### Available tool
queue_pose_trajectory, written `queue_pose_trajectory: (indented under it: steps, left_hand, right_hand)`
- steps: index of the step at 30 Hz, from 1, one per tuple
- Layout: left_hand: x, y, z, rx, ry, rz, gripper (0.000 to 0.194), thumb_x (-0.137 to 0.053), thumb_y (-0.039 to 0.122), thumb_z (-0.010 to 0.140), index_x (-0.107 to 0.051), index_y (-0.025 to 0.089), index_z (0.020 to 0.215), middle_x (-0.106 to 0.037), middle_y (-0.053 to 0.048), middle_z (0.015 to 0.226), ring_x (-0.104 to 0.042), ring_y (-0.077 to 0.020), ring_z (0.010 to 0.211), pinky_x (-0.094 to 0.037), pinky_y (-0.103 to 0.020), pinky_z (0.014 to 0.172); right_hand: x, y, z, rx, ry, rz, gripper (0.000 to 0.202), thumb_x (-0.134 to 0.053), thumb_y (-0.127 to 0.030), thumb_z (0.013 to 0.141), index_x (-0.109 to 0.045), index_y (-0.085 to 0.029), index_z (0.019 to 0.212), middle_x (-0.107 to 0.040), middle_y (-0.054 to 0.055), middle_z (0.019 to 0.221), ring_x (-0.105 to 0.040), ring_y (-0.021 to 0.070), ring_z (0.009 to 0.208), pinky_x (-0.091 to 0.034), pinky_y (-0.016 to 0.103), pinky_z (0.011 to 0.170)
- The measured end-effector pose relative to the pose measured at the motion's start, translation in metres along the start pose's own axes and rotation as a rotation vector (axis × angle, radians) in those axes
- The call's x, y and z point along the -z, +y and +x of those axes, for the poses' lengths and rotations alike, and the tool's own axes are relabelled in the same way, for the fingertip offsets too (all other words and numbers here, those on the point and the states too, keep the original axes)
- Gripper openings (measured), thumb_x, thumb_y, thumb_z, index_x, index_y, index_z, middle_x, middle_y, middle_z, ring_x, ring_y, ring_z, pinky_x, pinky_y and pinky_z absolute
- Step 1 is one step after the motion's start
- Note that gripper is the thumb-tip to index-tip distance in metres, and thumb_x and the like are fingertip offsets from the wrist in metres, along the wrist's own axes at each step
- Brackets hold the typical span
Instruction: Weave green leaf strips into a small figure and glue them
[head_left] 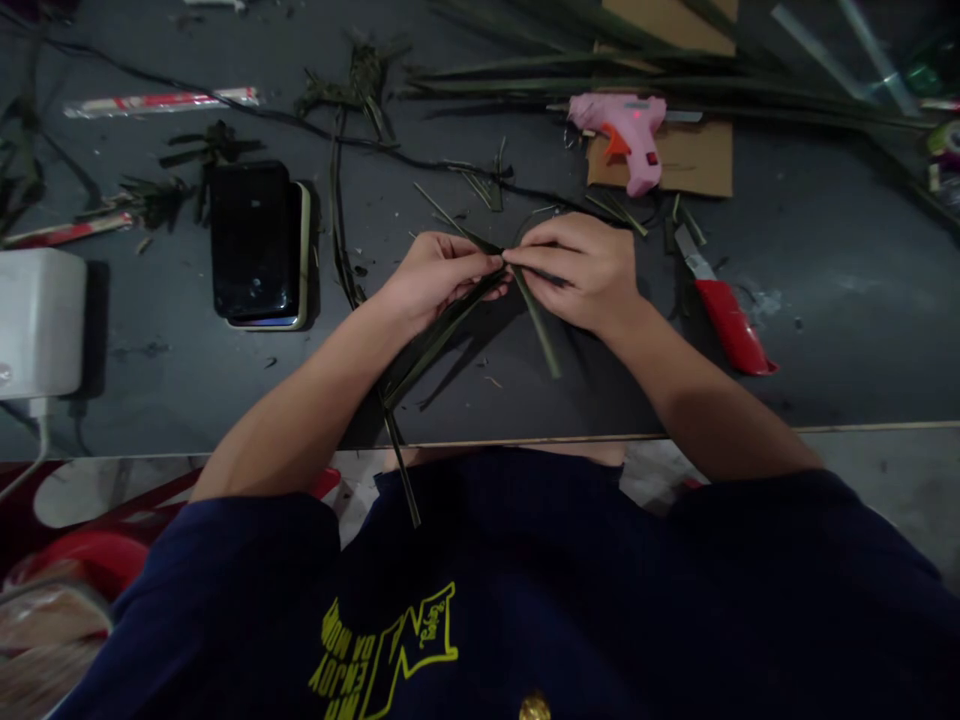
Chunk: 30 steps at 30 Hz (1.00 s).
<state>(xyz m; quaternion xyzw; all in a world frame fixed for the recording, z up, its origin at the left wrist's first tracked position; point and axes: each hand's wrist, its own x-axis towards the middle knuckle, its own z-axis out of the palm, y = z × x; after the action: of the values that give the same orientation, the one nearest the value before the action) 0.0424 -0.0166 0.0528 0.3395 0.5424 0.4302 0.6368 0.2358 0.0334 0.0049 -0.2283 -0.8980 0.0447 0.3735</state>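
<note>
Long green leaf strips [442, 342] cross between my two hands above the grey table. My left hand [442, 272] pinches them between thumb and fingers, and one bundle slants down-left past the table edge. Close against it, my right hand [581, 265] has its thumb and fingertips closed on the same strips where they cross. A flat strip end hangs down from that crossing, and a thin one sticks up to the left. The exact fold at the fingertips is hidden.
A pink glue gun [634, 130] lies on cardboard [697, 160], with a red-handled utility knife [727, 315] at right, blade out. Stacked phones [251, 240] and a white power adapter [41, 322] sit left. Woven leaf figures [356, 85] and a black cable [300, 122] lie behind.
</note>
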Motion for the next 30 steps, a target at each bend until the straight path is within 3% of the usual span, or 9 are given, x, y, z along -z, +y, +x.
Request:
queue_pose_trajectory:
  steps: [5, 8, 11, 14, 23, 30]
  left_hand:
    - [0.0003, -0.0009, 0.0015, -0.023, 0.004, -0.015, 0.037, -0.063, -0.002, 0.085, -0.063, 0.011, 0.051, -0.05, 0.004, 0.042, -0.065, -0.0089, 0.048, -0.062, -0.019, 0.061]
    - [0.0006, -0.0005, 0.002, -0.005, 0.001, -0.013, 0.035, -0.065, -0.001, 0.085, -0.063, 0.01, 0.052, -0.054, 0.002, 0.046, -0.068, -0.0107, 0.051, -0.061, -0.019, 0.06]
    - [0.0004, 0.0002, 0.0013, 0.014, 0.008, 0.002, 0.029, -0.067, -0.001, 0.083, -0.066, 0.009, 0.056, -0.064, -0.002, 0.055, -0.07, -0.0123, 0.055, -0.062, -0.021, 0.062]
    - [0.0002, 0.0004, 0.001, 0.013, 0.013, 0.018, 0.026, -0.067, 0.0, 0.083, -0.067, 0.008, 0.058, -0.066, -0.003, 0.058, -0.072, -0.0141, 0.059, -0.064, -0.025, 0.066]
    - [0.0014, -0.0009, 0.0019, -0.002, 0.011, 0.024, 0.04, -0.056, -0.004, 0.091, -0.068, 0.01, 0.056, -0.061, 0.003, 0.05, -0.066, -0.0073, 0.05, -0.06, -0.018, 0.061]
    - [0.0044, -0.0034, 0.0032, -0.01, -0.006, 0.043, 0.04, -0.062, 0.0, 0.091, -0.065, 0.011, 0.053, -0.057, 0.003, 0.048, -0.064, -0.0079, 0.051, -0.063, -0.023, 0.067]
  right_hand:
    - [0.0002, -0.003, -0.0005, 0.067, 0.095, -0.115, 0.031, -0.053, -0.029, 0.103, -0.073, -0.032, 0.126, -0.077, 0.001, 0.101, -0.071, 0.0174, 0.087, -0.052, 0.033, 0.074]
    - [0.0017, -0.0041, -0.0003, 0.114, 0.169, -0.101, 0.029, -0.056, -0.029, 0.102, -0.073, -0.033, 0.126, -0.077, 0.0, 0.1, -0.07, 0.0159, 0.087, -0.052, 0.032, 0.077]
    - [0.0019, -0.0019, -0.0019, 0.07, 0.115, -0.032, 0.022, -0.059, -0.04, 0.102, -0.077, -0.032, 0.112, -0.075, 0.0, 0.094, -0.069, 0.0168, 0.087, -0.052, 0.034, 0.081]
    - [-0.0008, 0.0002, -0.0051, -0.013, 0.061, -0.037, 0.029, -0.057, -0.05, 0.101, -0.078, -0.03, 0.108, -0.075, 0.002, 0.094, -0.069, 0.02, 0.088, -0.053, 0.037, 0.081]
    - [-0.0074, -0.007, -0.0082, -0.102, 0.016, -0.111, 0.03, -0.054, -0.043, 0.102, -0.076, -0.028, 0.116, -0.078, 0.004, 0.107, -0.072, 0.0224, 0.094, -0.056, 0.038, 0.082]
    - [0.0009, -0.0026, -0.0022, -0.171, -0.086, -0.013, 0.031, -0.059, -0.048, 0.098, -0.077, -0.031, 0.116, -0.078, 0.006, 0.107, -0.071, 0.0259, 0.098, -0.057, 0.043, 0.088]
